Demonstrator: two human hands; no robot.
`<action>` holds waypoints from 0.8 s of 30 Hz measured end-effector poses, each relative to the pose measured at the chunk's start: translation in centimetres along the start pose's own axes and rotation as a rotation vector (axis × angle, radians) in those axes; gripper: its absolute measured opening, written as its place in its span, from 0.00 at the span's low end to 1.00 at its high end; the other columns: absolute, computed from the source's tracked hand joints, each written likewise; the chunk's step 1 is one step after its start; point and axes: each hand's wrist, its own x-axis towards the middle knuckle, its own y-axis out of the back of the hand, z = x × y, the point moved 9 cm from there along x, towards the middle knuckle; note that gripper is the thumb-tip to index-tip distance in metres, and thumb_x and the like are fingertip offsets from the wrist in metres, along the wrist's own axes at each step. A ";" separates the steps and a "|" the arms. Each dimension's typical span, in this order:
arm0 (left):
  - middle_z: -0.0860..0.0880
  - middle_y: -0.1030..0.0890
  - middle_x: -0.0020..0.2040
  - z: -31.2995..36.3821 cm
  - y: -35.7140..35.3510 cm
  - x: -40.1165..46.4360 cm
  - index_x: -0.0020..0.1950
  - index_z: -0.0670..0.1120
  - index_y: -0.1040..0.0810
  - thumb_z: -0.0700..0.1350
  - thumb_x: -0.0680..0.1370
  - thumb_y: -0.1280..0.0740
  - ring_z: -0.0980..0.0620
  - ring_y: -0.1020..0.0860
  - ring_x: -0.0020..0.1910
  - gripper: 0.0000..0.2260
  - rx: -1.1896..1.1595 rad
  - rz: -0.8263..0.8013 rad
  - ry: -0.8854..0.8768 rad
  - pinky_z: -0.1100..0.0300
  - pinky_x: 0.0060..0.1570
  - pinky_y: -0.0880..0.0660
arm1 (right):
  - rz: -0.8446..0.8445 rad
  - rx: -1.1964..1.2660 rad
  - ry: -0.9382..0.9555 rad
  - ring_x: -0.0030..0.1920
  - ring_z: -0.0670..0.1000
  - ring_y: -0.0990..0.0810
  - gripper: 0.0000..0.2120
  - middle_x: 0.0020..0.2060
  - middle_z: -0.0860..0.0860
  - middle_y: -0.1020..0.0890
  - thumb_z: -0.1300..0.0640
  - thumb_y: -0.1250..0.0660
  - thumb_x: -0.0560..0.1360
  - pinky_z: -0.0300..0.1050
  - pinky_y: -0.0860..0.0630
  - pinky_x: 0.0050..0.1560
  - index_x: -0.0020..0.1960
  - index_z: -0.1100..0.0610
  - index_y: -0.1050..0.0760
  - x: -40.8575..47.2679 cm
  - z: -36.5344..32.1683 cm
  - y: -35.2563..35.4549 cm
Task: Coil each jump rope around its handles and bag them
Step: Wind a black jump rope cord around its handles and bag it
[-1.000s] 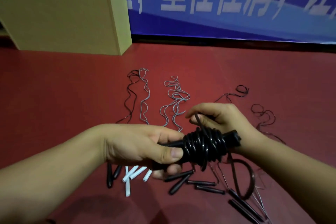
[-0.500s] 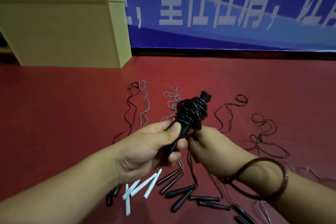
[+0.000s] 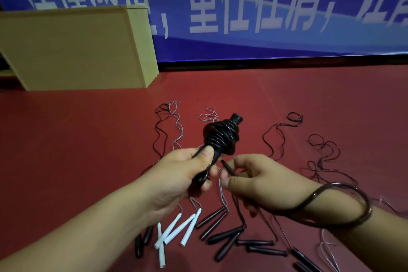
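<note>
Handles (image 3: 217, 150) wrapped in rope point up-right, gripped by left hand (image 3: 183, 174); right hand (image 3: 260, 183) pinches rope end (image 3: 228, 168).

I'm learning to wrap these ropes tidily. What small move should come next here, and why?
Probably tuck the loose rope end, pinched by the right hand, under the black coil. The left hand grips the handles below the coil, and a last slack loop circles the right wrist.

Red floor (image 3: 77, 139). Tan box (image 3: 72, 48) sits at the back by the banner wall. Nearer than the box: loose jump ropes (image 3: 276, 137) strewn, white handles (image 3: 176, 231) left of black handles (image 3: 227, 237).
</note>
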 end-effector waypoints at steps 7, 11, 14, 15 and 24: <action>0.47 0.23 0.36 -0.6 2.0 0.9 0.41 0.45 0.25 0.49 0.83 0.40 0.55 0.29 0.27 0.14 0.149 0.172 -0.003 0.62 0.31 0.34 | -0.012 0.144 -0.080 0.20 0.50 0.31 0.17 0.25 0.52 0.31 0.65 0.37 0.64 0.42 0.29 0.24 0.53 0.61 0.25 0.6 1.0 -0.4; 0.53 0.23 0.29 -1.1 3.9 1.4 0.39 0.44 0.25 0.49 0.83 0.39 0.55 0.28 0.25 0.15 0.320 0.271 0.011 0.61 0.31 0.33 | -0.043 0.084 -0.125 0.21 0.51 0.29 0.08 0.26 0.51 0.28 0.67 0.37 0.76 0.44 0.28 0.27 0.54 0.61 0.26 0.6 1.6 -1.0; 0.50 0.21 0.33 -1.4 4.9 1.6 0.41 0.44 0.25 0.48 0.82 0.38 0.54 0.28 0.26 0.13 0.417 0.312 0.008 0.61 0.33 0.31 | -0.044 -0.122 -0.104 0.22 0.49 0.27 0.07 0.27 0.51 0.25 0.57 0.39 0.81 0.39 0.30 0.26 0.50 0.61 0.27 0.0 1.3 -0.9; 0.50 0.21 0.33 -1.4 5.1 1.6 0.41 0.44 0.24 0.47 0.82 0.38 0.54 0.28 0.26 0.12 0.458 0.318 0.010 0.62 0.33 0.30 | -0.037 -0.242 -0.080 0.22 0.49 0.26 0.10 0.27 0.51 0.24 0.54 0.39 0.81 0.38 0.30 0.26 0.47 0.59 0.27 -0.2 0.9 -0.8; 0.51 0.25 0.33 -1.2 6.9 2.3 0.37 0.50 0.27 0.50 0.79 0.34 0.49 0.25 0.35 0.11 1.041 0.391 0.016 0.58 0.35 0.32 | 0.051 -0.895 0.122 0.35 0.57 0.28 0.17 0.31 0.54 0.26 0.47 0.40 0.78 0.49 0.34 0.35 0.40 0.59 0.29 -0.7 -1.9 -1.6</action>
